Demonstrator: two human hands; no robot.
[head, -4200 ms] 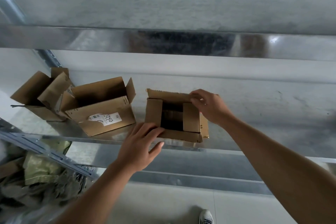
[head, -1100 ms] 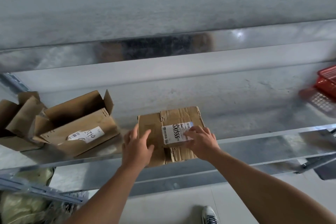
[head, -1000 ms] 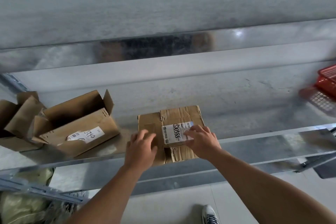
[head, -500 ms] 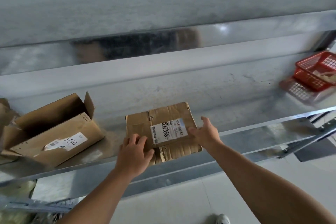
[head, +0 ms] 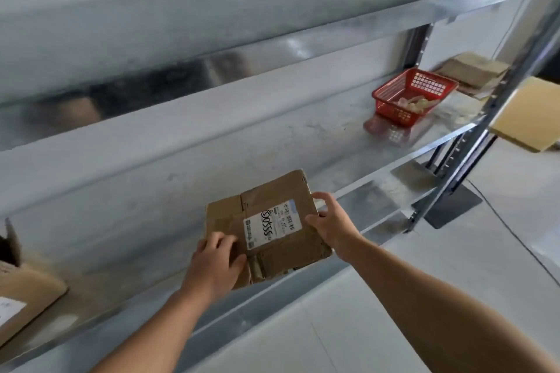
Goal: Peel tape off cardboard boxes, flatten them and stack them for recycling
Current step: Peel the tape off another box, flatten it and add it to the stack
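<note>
A flattened brown cardboard box [head: 266, 200] with a white shipping label [head: 272, 225] facing up is held over the front edge of the metal shelf [head: 303, 142]. My left hand [head: 216, 263] grips its near left corner, fingers on top. My right hand [head: 331, 224] holds its right edge, with fingers curled round the side. A stack of flattened cardboard [head: 472, 70] lies at the far right end of the shelf.
A red plastic basket [head: 413, 94] with crumpled tape inside stands on the shelf to the right. An unflattened box [head: 27, 297] sits at the left edge. A steel upright [head: 491, 118] and a yellowish board [head: 527, 115] are at the right. Pale floor lies below.
The box went from open to flattened, label side up. Both hands now grip its edges and it has shifted right along the shelf; my view has swung right, showing the basket and stack.
</note>
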